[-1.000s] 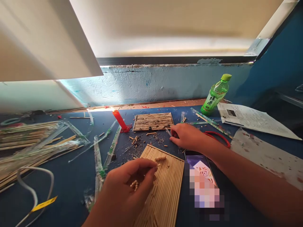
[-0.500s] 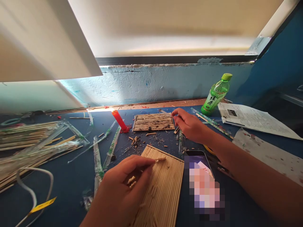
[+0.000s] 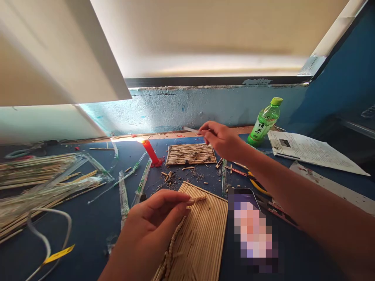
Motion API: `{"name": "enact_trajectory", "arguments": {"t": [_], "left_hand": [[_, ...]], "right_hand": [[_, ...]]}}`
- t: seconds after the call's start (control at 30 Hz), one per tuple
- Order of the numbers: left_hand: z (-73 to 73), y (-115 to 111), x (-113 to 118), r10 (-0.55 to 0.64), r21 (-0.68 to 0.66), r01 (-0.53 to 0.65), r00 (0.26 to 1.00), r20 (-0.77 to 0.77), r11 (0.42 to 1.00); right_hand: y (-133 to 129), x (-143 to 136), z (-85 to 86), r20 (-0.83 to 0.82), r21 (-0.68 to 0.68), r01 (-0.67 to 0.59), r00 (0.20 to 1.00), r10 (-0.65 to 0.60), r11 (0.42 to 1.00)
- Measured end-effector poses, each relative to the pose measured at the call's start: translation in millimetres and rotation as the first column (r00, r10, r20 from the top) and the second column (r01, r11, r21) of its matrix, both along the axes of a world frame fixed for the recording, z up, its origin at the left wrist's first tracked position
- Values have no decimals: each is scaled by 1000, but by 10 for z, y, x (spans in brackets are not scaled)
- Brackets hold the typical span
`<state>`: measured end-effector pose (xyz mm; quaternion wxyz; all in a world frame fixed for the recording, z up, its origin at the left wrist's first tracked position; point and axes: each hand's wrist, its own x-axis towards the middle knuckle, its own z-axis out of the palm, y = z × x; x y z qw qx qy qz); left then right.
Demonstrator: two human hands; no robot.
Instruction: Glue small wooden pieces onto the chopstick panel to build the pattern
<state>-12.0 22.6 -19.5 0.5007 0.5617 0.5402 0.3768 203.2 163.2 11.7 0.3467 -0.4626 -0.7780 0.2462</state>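
Tabletop (image 3: pixel 90 230) littered, blue wall (image 3: pixel 164 111) behind; left hand (image 3: pixel 152 222) pinching knobbly strand (image 3: pixel 200 199), right hand (image 3: pixel 223 138) gripping slim strip (image 3: pixel 190 129)

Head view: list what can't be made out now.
All in the head view:
Phone screen: masked by pixelation.
Pale stick mat: near end cut off by the bottom edge; part of its left side hidden by the left hand.
Thin strip in the right hand: too small to identify.
Printed sheet: text too small.
Stick bundle: cut by left edge.

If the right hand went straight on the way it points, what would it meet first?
Probably the light-blue wall, with the thin strip held in the right hand touching first; depth is unclear, but the line seems to clear the candle.
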Motion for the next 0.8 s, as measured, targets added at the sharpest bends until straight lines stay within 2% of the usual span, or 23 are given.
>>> {"name": "enact_trajectory", "arguments": {"t": [0.17, 0.3, 0.57, 0.8], "left_hand": [[-21, -31, 12, -39, 110, 41, 999, -18, 993], [-65, -34, -5, -55, 108, 62, 997, -59, 992], [-88, -32, -23, -42, 60, 41, 999, 6, 997], [-114, -31, -6, 18, 94, -19, 1000, 19, 995]], "right_hand": [[162, -584, -31, 151, 113, -113, 984, 96, 987], [249, -879, -82, 193, 139, -176, 970, 148, 975], [344, -1016, -145, 222, 163, -159, 968, 121, 974], [402, -1054, -140, 224, 151, -179, 964, 143, 972]]}}
